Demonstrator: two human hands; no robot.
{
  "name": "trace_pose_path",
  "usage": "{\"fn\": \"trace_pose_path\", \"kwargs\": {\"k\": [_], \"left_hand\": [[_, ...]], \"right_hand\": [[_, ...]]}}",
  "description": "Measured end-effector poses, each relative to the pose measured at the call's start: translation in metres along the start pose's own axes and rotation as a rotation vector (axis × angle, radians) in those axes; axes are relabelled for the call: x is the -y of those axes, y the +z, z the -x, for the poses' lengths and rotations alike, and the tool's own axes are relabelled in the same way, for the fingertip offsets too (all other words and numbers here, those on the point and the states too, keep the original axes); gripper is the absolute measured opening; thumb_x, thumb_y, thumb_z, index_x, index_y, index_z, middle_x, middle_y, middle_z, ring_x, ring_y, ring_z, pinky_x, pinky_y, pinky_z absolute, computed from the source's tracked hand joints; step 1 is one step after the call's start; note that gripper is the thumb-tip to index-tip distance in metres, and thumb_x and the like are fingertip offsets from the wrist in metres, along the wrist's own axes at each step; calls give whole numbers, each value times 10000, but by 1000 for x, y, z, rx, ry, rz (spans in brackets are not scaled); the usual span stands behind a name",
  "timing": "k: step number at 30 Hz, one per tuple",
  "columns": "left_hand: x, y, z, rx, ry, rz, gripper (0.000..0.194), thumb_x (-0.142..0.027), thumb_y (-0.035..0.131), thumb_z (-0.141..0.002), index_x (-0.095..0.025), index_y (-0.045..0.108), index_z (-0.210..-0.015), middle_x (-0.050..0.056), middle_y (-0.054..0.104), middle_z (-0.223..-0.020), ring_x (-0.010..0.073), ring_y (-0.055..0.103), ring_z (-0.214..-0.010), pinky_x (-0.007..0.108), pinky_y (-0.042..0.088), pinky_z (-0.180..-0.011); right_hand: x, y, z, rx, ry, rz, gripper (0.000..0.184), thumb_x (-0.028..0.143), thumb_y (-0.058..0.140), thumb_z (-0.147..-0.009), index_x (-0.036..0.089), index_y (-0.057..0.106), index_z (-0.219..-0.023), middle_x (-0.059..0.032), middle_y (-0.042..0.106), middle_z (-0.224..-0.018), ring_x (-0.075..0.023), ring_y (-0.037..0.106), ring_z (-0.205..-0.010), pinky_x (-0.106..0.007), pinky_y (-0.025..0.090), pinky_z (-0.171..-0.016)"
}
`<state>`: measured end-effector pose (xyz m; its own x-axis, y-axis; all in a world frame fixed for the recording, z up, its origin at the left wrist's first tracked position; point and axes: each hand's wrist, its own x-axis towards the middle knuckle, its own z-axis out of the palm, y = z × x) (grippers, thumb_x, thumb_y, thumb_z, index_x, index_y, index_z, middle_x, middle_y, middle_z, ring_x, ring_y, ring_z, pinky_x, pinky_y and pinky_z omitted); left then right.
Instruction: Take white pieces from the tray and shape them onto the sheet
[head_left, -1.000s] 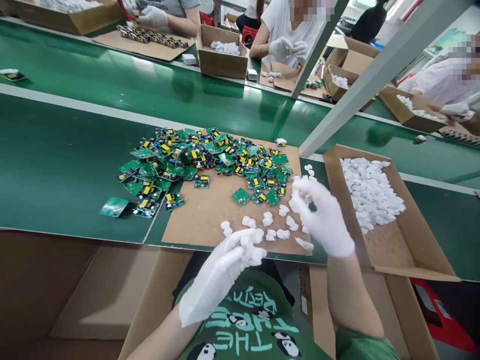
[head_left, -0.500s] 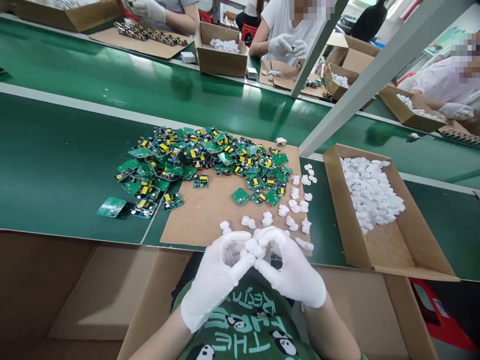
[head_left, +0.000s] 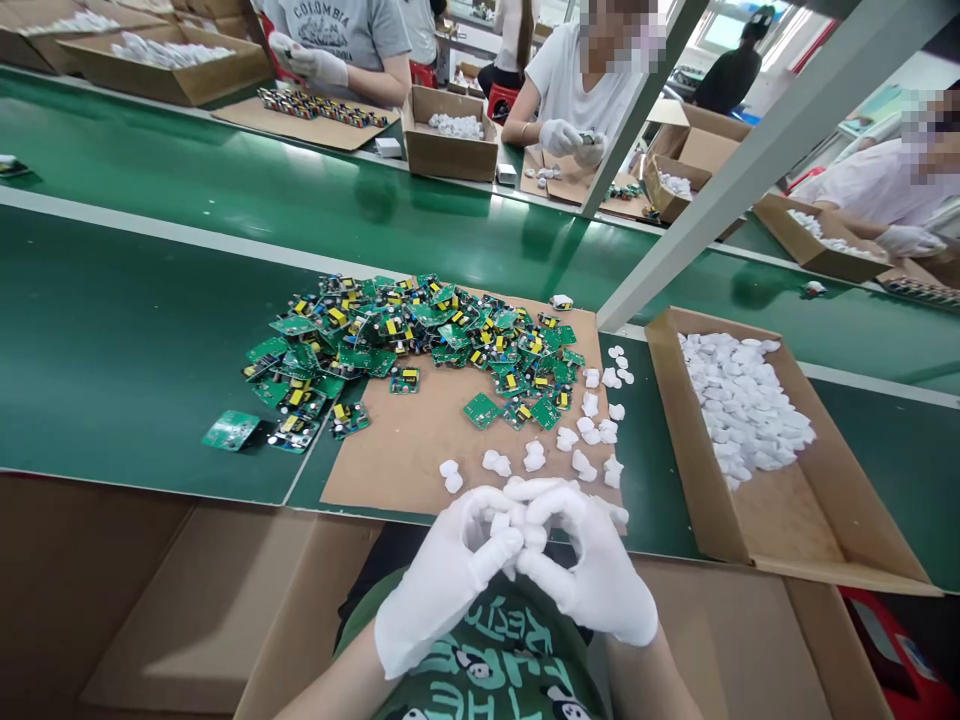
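Note:
Both my hands wear white gloves and meet close to my chest, below the table's front edge. My left hand (head_left: 442, 580) and my right hand (head_left: 589, 575) pinch the same small white plastic part (head_left: 517, 528) between their fingertips. Just beyond them, several loose white plastic parts (head_left: 577, 440) lie on a brown cardboard sheet (head_left: 420, 440). A heap of small green circuit boards (head_left: 420, 340) with yellow components covers the sheet's far side and spills onto the green table to the left.
An open cardboard box (head_left: 780, 520) with white parts stands at the right. A slanted grey metal post (head_left: 720, 170) rises behind the sheet. Across the green conveyor belt (head_left: 225, 180), other people in gloves work at boxes. Empty cardboard boxes (head_left: 187, 600) sit below the table edge.
My right hand came back from the white parts near the box and joined my left hand at my chest. Both now hold one white part. The camera tilted slightly.

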<state>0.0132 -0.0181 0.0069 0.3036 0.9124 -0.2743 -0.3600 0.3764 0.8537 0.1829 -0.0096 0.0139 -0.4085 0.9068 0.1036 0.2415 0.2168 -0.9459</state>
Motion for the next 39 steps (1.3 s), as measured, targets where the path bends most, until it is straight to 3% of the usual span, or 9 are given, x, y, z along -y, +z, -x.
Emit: {"fn": "trace_pose_path", "kwargs": {"k": [5,11,14,19,22,27,29,32,39], "left_hand": [[6,2,-2,-114,27,130,361,-443,815,-762,-161,591,-772,-48,547,-573,91,515,-515,219,431,-535],[10,2,1,-259,87,83,302,-417,775,-814,-185,647,-960,-22,642,-646,97,535,-540,207,431,-527],[9,0,3,-303,124,-21,272,-425,758,-826,-164,691,-869,-5,638,-646,99,525,-540,214,431,-519],[13,-6,6,-371,210,30,244,-359,809,-788,-203,687,-931,-28,647,-646,102,564,-558,207,452,-538],[14,-8,8,-355,234,88,205,-358,779,-823,-220,679,-936,-50,598,-616,96,540,-546,211,452,-548],[6,-9,8,-389,197,-13,206,-343,781,-819,-221,688,-956,-29,633,-690,116,584,-623,227,489,-619],[3,-10,8,-369,180,-107,201,-343,790,-805,-205,699,-920,-2,667,-737,135,615,-666,233,501,-637],[3,-13,9,-344,165,-150,209,-352,798,-788,-196,698,-883,6,671,-722,139,610,-644,233,491,-598],[1,-21,0,-492,177,56,231,-385,763,-838,-217,680,-974,-33,653,-681,94,569,-619,195,483,-613]], "right_hand": [[-4,11,-1,-52,49,-351,177,144,558,-920,268,461,-1000,-25,617,-1054,-130,629,-693,-313,577,-680],[-5,16,-2,-104,-120,89,573,77,563,-833,289,501,-1362,-65,574,-1064,-230,613,-971,-418,551,-880],[-4,19,-2,-102,-126,37,522,42,574,-786,293,558,-1244,-37,545,-975,-211,602,-892,-384,557,-805],[0,29,-5,-127,-12,-439,279,67,612,-819,266,510,-985,-36,577,-1108,-138,626,-760,-323,564,-711],[2,30,-6,-107,51,-628,218,168,649,-888,277,505,-1009,-2,638,-951,-148,648,-756,-320,560,-716],[-3,26,-6,-95,79,-501,551,405,783,-815,280,558,-1303,-55,606,-1031,-203,652,-872,-362,583,-779],[-5,27,-7,-142,62,-426,421,384,812,-774,250,637,-1132,-74,609,-1080,-216,647,-921,-350,579,-777],[-5,34,-10,-204,133,-439,206,270,756,-791,226,598,-914,-31,643,-899,-165,626,-768,-298,553,-684],[-1,23,-16,-283,311,-634,212,332,731,-819,203,564,-838,53,572,-591,-68,442,-411,-190,351,-401]]}}
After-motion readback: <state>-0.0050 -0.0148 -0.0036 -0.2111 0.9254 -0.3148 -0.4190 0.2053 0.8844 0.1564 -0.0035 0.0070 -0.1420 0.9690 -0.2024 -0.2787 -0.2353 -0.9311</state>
